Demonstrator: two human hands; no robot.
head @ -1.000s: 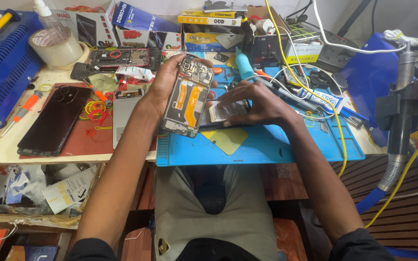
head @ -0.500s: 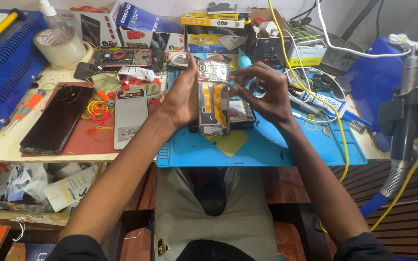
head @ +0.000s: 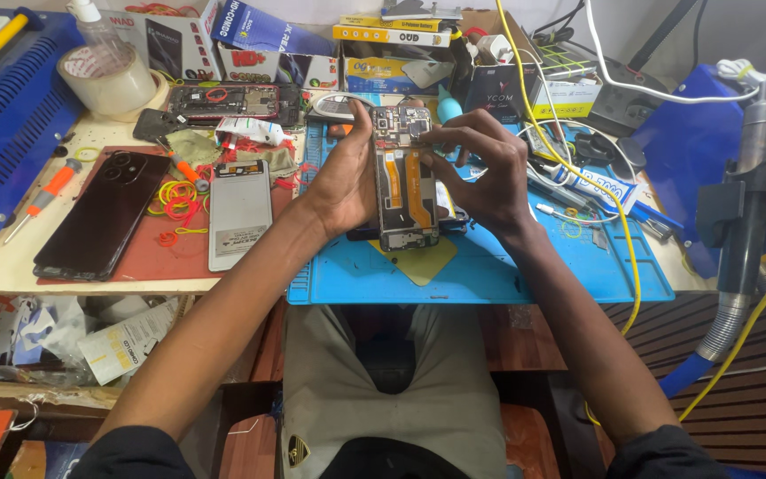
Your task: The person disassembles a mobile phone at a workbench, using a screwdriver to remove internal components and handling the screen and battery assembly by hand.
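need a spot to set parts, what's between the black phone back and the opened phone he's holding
In the head view, a grey phone panel lies face up between black back cover and opened phone.

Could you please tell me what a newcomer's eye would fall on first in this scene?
First, the opened phone at centre, held upright over the blue mat by the left hand and right hand. Next, the black phone lying on the red mat at left, and the yellow cable curving down the right.
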